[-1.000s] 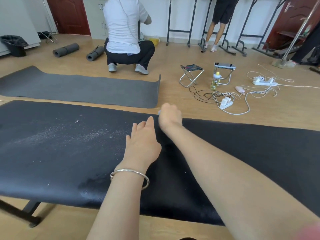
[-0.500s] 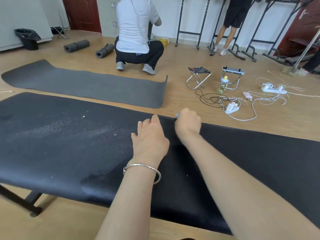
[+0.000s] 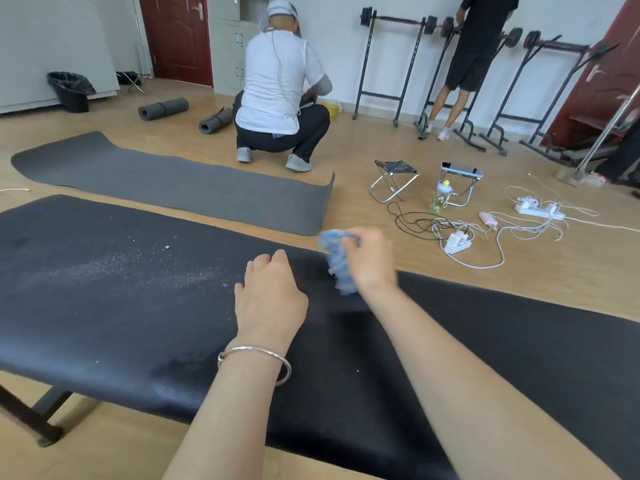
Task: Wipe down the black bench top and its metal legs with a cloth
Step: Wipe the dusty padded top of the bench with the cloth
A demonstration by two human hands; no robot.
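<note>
The black bench top [image 3: 121, 306] runs across the lower half of the head view, with pale dust streaks on its left part. One dark metal leg [image 3: 31, 415] shows under its near left edge. My right hand [image 3: 372, 259] grips a blue cloth [image 3: 337, 261], lifted just above the bench's far edge; the cloth hangs down, blurred. My left hand [image 3: 270, 296], a silver bangle on its wrist, rests on the bench top beside it with its fingers loosely curled and holds nothing.
A grey mat [image 3: 173, 181] lies on the wood floor beyond the bench. A person [image 3: 280, 88] squats behind it; another stands at the barbell racks [image 3: 391, 64]. Two folding stools [image 3: 394, 178], a bottle [image 3: 440, 197] and power strips with cables [image 3: 485, 233] lie at right.
My right hand has lifted off the far edge and turned, so the blue cloth now shows hanging from it. My left hand's fingers have curled in. The view has tilted up.
</note>
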